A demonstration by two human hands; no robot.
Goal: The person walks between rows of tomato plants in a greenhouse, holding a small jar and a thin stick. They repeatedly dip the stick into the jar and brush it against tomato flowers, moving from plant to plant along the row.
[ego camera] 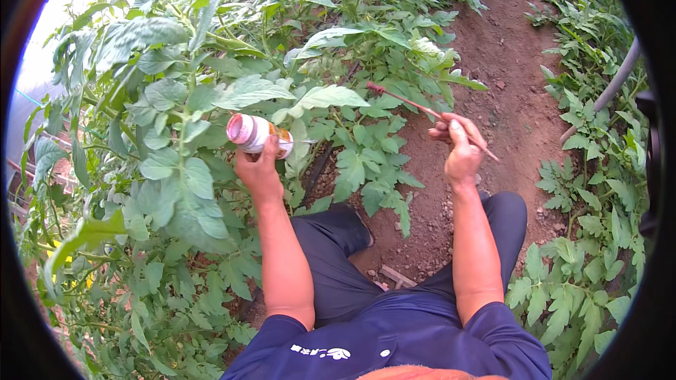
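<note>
My left hand (262, 169) is closed around a small white plastic bottle (259, 136) with an orange label. The bottle is tilted, its open mouth facing up and left, and its inner rim is stained pink. Between the thumb and fingers of my right hand (460, 145) is a thin reddish stick (412, 104), its dark red, thickened tip pointing up and left near some tomato leaves (330, 97). The stick's tip and the bottle are apart. Leafy tomato stems stand just left of and beyond the bottle.
Dense tomato plants (185, 169) fill the left side, and another row (570, 285) lines the right. Between them runs a reddish soil path (496, 63). A dark irrigation hose (317, 169) lies under the left plants. A grey pole (615, 82) slants at the right.
</note>
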